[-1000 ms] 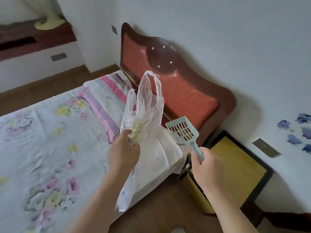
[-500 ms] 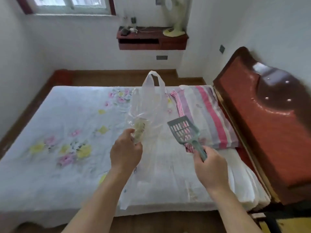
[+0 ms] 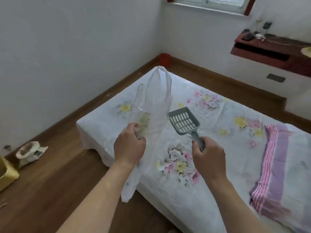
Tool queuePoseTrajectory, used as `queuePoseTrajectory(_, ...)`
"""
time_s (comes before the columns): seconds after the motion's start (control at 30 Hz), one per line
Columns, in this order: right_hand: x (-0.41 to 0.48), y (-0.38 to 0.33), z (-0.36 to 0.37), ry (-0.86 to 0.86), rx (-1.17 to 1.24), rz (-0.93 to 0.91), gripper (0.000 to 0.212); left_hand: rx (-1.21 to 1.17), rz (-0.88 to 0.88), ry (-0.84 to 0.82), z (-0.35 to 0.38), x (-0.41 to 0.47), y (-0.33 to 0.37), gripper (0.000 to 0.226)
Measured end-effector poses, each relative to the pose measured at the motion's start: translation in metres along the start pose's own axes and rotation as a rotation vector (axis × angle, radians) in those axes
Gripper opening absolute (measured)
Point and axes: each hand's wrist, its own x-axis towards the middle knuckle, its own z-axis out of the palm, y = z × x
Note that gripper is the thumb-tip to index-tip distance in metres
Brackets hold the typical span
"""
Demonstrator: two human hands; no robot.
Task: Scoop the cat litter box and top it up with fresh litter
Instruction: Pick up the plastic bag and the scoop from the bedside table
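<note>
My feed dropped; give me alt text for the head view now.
The left hand grips a clear plastic bag and the right hand a grey slotted litter scoop, over a floral-sheeted bed.

Both bare forearms reach forward from the bottom edge, roughly parallel, toward the bed [image 3: 218, 115]. The left hand [image 3: 129, 147] is raised over the bed's near corner, back of the hand to the camera, fingers curled tight around the bunched middle of a bag [image 3: 156, 101]; the thumb side presses the plastic against the fingers. The right hand [image 3: 208, 158] hovers above the bed, just right of the left and at about the same height, fisted around the handle of a scoop [image 3: 184, 121], knuckles up, wrist straight.
</note>
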Motion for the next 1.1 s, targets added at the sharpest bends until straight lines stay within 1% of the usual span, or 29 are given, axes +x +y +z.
queuePoseTrajectory(0.17,0.030,-0.056,0.063,-0.171,0.040,-0.154,0.025,0.006,-0.189,0.154,-0.044,0.011,-0.051,0.041)
queuePoseTrajectory(0.4,0.031,-0.163,0.170,-0.379,0.070,-0.359,0.029,0.032,-0.421,0.369,-0.115,0.026,-0.149,0.044)
queuePoseTrajectory(0.53,0.022,-0.227,0.234,-0.466,0.050,-0.447,0.034,0.045,-0.496,0.461,-0.160,0.040,-0.210,0.044)
queuePoseTrajectory(0.8,0.003,-0.340,0.342,-0.608,0.028,-0.569,0.034,0.086,-0.627,0.562,-0.243,0.071,-0.309,0.046)
queuePoseTrajectory(0.97,0.008,-0.408,0.405,-0.709,0.042,-0.645,0.024,0.054,-0.723,0.623,-0.281,0.102,-0.359,0.051)
queuePoseTrajectory(1.1,0.016,-0.464,0.470,-0.781,0.113,-0.729,0.023,0.058,-0.795,0.727,-0.310,0.132,-0.406,0.050)
